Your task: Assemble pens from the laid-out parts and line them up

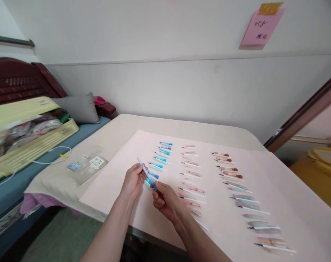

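Observation:
Both my hands hold one thin blue and white pen-like stick (146,172) above the pink sheet (277,189). My left hand (133,181) pinches its upper part, and my right hand (167,199) grips its lower blue end. Just beyond them a column of blue sticks (161,157) lies on the sheet. A middle column of pink and white sticks (191,174) and a right column of brown and grey sticks (242,193) lie further right.
The table (122,125) is covered in beige cloth and stands against a grey wall. Clear packets (89,164) lie on its left part. A bed with an open yellow case (31,134) and a grey pillow (82,108) is to the left. A pink note (259,31) hangs on the wall.

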Available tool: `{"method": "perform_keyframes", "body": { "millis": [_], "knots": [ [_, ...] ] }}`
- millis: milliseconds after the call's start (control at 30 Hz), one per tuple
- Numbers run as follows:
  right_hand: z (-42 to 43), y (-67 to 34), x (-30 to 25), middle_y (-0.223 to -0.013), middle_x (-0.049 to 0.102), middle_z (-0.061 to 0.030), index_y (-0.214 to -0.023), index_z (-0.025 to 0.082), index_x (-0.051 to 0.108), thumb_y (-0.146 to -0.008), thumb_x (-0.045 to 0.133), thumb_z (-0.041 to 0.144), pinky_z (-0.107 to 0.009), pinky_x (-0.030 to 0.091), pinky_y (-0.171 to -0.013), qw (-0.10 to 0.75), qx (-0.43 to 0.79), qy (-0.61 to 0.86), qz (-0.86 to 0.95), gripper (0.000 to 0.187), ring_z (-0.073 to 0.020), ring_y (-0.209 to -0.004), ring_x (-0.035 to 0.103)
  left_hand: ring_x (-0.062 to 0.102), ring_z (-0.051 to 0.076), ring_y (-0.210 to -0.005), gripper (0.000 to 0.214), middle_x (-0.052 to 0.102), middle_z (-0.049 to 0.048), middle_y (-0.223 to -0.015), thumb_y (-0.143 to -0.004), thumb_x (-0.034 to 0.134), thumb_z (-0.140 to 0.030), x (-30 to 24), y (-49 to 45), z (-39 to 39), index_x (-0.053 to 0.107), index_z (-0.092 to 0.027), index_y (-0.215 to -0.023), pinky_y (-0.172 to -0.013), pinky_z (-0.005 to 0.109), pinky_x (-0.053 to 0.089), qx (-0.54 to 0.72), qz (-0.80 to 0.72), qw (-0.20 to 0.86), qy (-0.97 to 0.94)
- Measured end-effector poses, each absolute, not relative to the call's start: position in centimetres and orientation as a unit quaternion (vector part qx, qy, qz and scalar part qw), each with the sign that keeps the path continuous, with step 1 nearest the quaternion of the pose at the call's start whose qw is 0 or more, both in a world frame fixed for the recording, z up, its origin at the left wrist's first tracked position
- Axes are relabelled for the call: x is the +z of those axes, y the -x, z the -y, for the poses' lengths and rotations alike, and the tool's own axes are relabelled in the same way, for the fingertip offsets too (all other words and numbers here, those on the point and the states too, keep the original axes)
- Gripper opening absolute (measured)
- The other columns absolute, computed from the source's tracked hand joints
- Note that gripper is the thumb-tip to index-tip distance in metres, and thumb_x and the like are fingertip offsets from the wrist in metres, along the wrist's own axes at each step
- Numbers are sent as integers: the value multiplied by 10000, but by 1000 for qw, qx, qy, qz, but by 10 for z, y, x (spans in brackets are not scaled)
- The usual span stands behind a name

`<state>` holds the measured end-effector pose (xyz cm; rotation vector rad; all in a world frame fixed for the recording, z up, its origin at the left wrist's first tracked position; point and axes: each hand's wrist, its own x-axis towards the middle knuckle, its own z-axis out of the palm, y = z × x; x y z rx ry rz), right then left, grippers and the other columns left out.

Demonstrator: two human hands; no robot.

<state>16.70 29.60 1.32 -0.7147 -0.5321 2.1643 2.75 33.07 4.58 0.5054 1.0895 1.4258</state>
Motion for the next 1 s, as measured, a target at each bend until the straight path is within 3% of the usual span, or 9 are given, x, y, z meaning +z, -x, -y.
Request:
{"method": "perform_keyframes", "body": {
  "millis": [300, 467, 667, 767, 867, 1000],
  "knots": [
    [-295, -163, 10, -461, 502, 42, -746, 138, 538, -695, 675, 398, -190, 102, -371, 378, 832, 321, 249, 298, -16, -312, 264, 605, 115, -653, 191, 642, 52, -744, -675, 693, -258, 44, -26, -332, 617, -135, -799, -589, 219, 473, 623, -482, 580, -208],
    [-296, -162, 9, -486, 515, 49, -716, 159, 491, -682, 683, 445, -198, 128, -371, 402, 802, 341, 282, 345, -20, -314, 298, 601, 114, -677, 263, 643, 54, -767, -645, 716, -273, 46, -33, -328, 641, -141, -860, -606, 212, 462, 561, -514, 592, -266],
    [-295, -161, 12, -566, 582, 30, -760, 160, 493, -675, 674, 442, -198, 177, -377, 408, 774, 374, 307, 346, -33, -328, 373, 592, 138, -620, 348, 632, 49, -723, -653, 670, -269, 47, -39, -325, 637, -151, -979, -623, 277, 470, 520, -535, 573, -340],
    [-293, -161, 14, -634, 622, 4, -796, 152, 513, -705, 637, 433, -197, 196, -377, 395, 759, 400, 327, 320, -35, -338, 396, 585, 144, -600, 345, 633, 40, -702, -679, 613, -271, 44, -21, -333, 642, -175, -1009, -591, 269, 450, 500, -598, 490, -390],
    [-292, -163, 15, -672, 637, -9, -765, 147, 518, -721, 611, 427, -198, 211, -379, 387, 744, 417, 350, 298, -33, -350, 404, 570, 167, -588, 283, 614, 28, -634, -666, 592, -236, 40, 16, -341, 679, -212, -934, -553, 261, 406, 417, -726, 310, -450],
    [-291, -166, 16, -663, 630, -7, -743, 141, 533, -723, 591, 418, -201, 206, -381, 381, 738, 425, 359, 284, -34, -354, 407, 578, 256, -797, 180, 629, 75, -721, -613, 613, -173, 38, 70, -341, 681, -228, -771, -664, 314, 397, 358, -807, 205, -423]
  ]
}}
